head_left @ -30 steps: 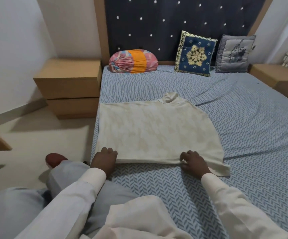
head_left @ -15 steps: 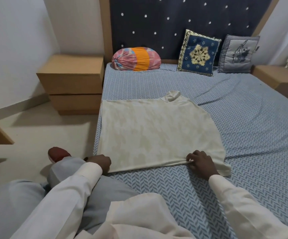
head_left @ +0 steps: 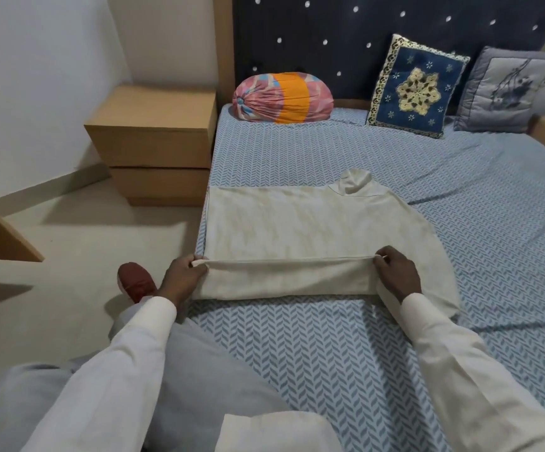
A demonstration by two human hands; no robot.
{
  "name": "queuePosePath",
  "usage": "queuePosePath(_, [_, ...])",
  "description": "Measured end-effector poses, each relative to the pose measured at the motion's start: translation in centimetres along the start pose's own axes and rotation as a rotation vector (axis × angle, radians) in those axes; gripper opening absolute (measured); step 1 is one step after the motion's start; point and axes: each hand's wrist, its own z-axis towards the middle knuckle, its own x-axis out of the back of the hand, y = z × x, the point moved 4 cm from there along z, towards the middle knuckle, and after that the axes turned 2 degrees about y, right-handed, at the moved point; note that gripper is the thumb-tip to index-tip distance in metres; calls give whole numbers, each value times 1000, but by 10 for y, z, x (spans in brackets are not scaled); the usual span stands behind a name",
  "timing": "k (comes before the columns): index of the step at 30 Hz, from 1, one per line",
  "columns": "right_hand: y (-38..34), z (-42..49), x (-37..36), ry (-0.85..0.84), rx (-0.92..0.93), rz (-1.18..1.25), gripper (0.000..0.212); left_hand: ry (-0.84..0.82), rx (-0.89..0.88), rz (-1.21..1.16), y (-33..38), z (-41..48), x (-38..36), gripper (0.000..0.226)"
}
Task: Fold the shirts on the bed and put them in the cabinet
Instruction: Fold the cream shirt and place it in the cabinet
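Both hands were just sitting on the bottom edge a moment ago, and now that edge is up off the bed [head_left: 460,207], pulled into a taut band across the lower middle of the frame. So the cream shirt [head_left: 313,230] lies flat on the blue herringbone sheet, centre of the frame, collar pointing toward the top, with its left side right along the mattress edge. The left hand [head_left: 183,278] has its fingers [head_left: 199,267] curled round the left end of the raised hem, pinching it. The right hand [head_left: 398,275] does the same at the right end, fingers [head_left: 382,258] grasping the fabric, and a bit of shirt sticks out past it toward the right. Both arms are in long white sleeves. At the top of the frame, against the dark dotted headboard [head_left: 329,34], there's a pink and orange bolster [head_left: 282,97], a blue patterned cushion [head_left: 416,88] and a grey cushion [head_left: 506,91], all well apart from the shirt. A wooden nightstand [head_left: 153,141] stands at the upper left beside the bed, and a red shoe [head_left: 135,282] shows on the floor [head_left: 85,256], just left of the left hand.
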Motion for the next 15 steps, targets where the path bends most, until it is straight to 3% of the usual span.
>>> queuePosePath(7, [-12, 62, -28, -98, -60, -180, 15, 174, 32, -23, 15, 51, -21, 22])
queuePosePath(15, [-2, 82, -47, -155, -55, -216, 17, 265, 11, 272, 10, 75, -32, 20])
